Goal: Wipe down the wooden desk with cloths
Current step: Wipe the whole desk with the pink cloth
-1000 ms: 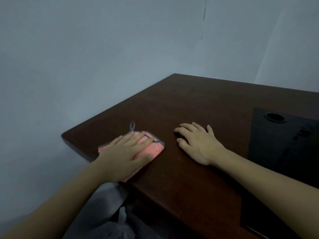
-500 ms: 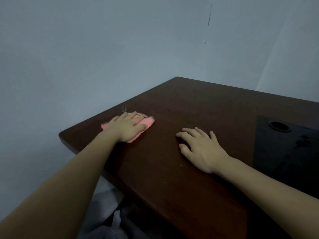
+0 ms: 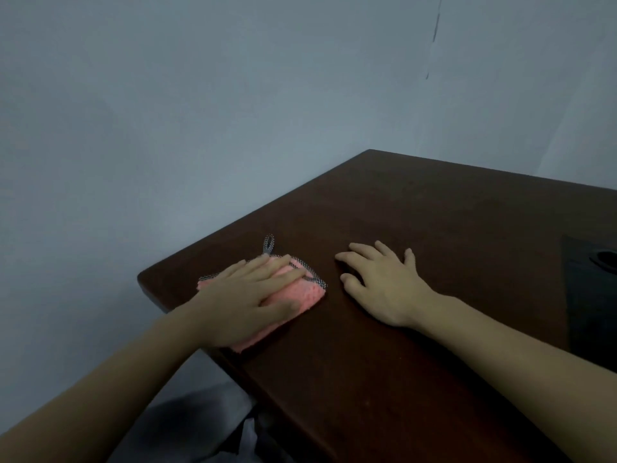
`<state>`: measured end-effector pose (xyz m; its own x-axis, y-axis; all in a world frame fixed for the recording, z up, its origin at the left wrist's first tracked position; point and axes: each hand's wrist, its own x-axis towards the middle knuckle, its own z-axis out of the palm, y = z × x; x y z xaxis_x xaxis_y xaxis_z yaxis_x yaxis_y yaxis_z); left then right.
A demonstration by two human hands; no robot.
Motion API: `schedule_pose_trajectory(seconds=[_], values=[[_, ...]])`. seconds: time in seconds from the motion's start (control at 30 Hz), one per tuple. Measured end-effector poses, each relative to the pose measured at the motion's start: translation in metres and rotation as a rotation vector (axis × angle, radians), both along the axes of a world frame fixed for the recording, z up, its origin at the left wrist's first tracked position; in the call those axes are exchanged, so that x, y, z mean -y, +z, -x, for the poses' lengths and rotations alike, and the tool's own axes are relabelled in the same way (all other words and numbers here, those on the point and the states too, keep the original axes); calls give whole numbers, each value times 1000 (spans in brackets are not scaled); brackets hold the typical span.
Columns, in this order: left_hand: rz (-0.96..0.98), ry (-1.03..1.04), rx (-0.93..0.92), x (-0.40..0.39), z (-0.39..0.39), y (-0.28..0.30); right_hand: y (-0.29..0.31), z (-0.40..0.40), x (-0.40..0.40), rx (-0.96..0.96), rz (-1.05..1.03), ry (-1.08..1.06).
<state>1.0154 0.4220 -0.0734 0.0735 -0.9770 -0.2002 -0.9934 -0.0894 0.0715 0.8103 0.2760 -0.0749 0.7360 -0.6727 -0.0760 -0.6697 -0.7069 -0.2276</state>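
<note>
A folded pink cloth point(image 3: 302, 294) with a grey checked trim and a small hanging loop lies on the dark wooden desk point(image 3: 417, 362), close to the desk's left front corner. My left hand point(image 3: 247, 300) presses flat on the cloth with straight fingers and covers most of it. Just to the right, my right hand point(image 3: 384, 285) rests palm down on the bare desk top, fingers spread, holding nothing.
A black flat object point(image 3: 591, 295) with a round hole lies on the desk at the right edge of view. A pale wall stands behind and to the left. Grey fabric point(image 3: 187, 426) shows below the desk's front edge.
My left hand slid the cloth away along the left side, then pulled it back toward the front edge. My right hand stayed planted on the desk.
</note>
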Motion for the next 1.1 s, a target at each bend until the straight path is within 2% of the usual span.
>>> schedule_pose_trajectory(seconds=[0.27, 0.4, 0.57, 0.87, 1.1], values=[[65, 152, 65, 125, -49, -10, -4, 0, -1, -10, 25, -5], [94, 175, 41, 149, -46, -8, -3, 0, -1, 7, 27, 1], [96, 113, 20, 106, -64, -4, -2, -1, -2, -6, 23, -2], [78, 205, 44, 15, -94, -3, 1, 2, -4, 9, 25, -3], [62, 277, 47, -12, -57, -4, 15, 31, -18, 270, 123, -11]])
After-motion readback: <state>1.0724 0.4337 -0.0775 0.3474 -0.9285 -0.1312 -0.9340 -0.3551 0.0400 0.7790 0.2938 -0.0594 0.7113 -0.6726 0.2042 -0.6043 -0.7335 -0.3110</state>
